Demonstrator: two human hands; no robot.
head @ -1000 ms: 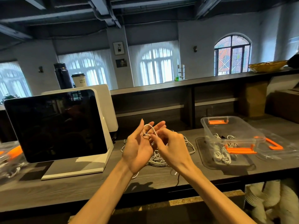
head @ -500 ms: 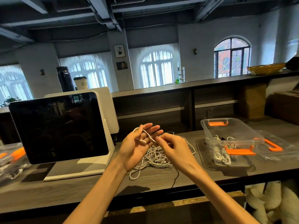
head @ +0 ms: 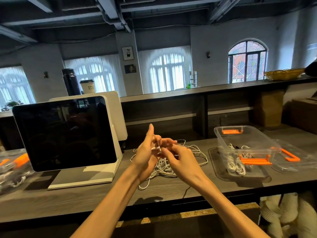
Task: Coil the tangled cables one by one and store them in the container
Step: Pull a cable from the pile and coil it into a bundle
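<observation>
cable work is at the winding stage, by my reading: the left hand [head: 145, 155] is raised just above the tangled pile [head: 167, 166] with its fingers mostly straight and pointing up, and a white cable [head: 157, 143] loops over them, its plug end lying against the palm side. the right hand [head: 181, 162], just right of the pile and touching the left, has its fingers curled in, pinching that same cable near the plug. the pile itself lies on the worktop [head: 85, 194], well left of the clear container [head: 243, 145], where a few coiled cables [head: 235, 166] already sit. to the pile's left stands a dark screen [head: 65, 133]. next, i'd guess, more slack must be drawn up out of the tangle and wrapped round the left fingers without dragging the neighbouring cables along.
</observation>
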